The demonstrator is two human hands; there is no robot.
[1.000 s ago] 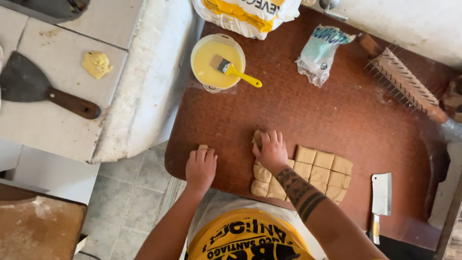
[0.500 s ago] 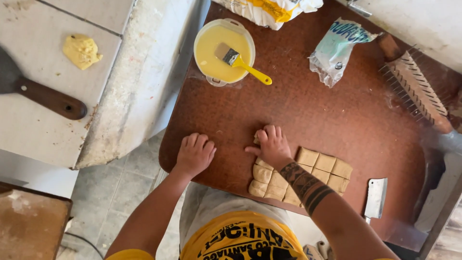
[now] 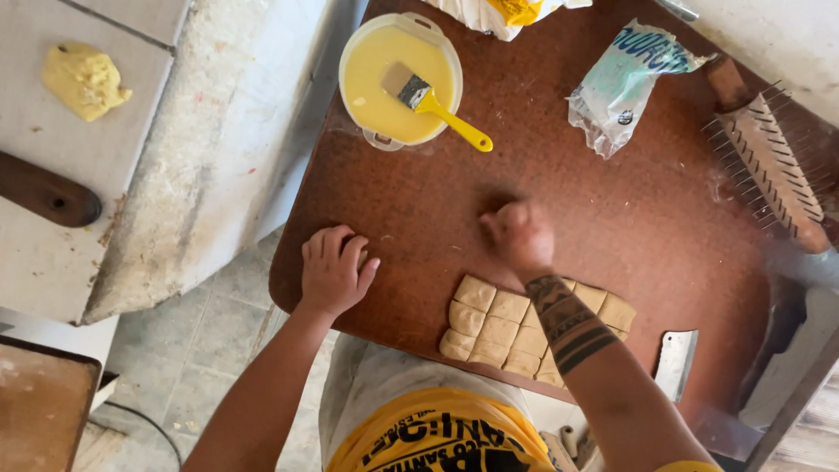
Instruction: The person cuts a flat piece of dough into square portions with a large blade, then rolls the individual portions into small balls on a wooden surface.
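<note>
Item: our left hand (image 3: pixel 334 269), fingers curled over a small piece of dough at the brown table's (image 3: pixel 419 210) near-left edge. Our right hand (image 3: pixel 518 234), blurred, closed into a fist above the table; whether it grips anything we cannot tell. Cut dough squares (image 3: pixel 498 328) lie just beneath the right forearm. Yellow bowl (image 3: pixel 398 83) with brush (image 3: pixel 430 100), far side.

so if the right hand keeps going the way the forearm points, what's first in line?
Probably the yellow brush lying in the tub of yellow liquid. Between the blurred right hand and it, only bare brown tabletop shows; hand height unclear.
</note>
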